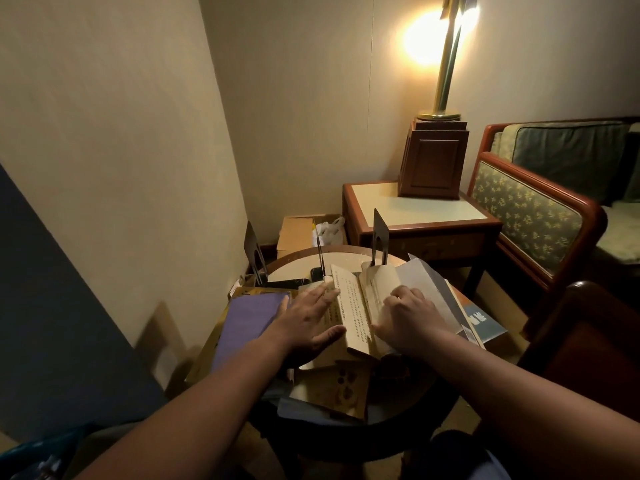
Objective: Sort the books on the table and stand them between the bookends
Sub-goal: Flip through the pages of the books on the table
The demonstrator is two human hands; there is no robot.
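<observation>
Yellowed pages of the open book [353,306] lie spread in the middle of the round table [346,251]. We press our left hand [308,323] flat on its left page, fingers straight. Our right hand [408,317] curls its fingers around the right-hand pages. 3 bookends [380,237] stand upright at the far rim, and a purple book [249,320] lies just left.

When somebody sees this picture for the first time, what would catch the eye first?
First the lit lamp, glowing at the upper right above the side table. Next the open book in the middle of the round table, with the left hand flat on its left page and the right hand curled on its right pages. Behind it, three dark bookends stand at the table's far edge.
</observation>
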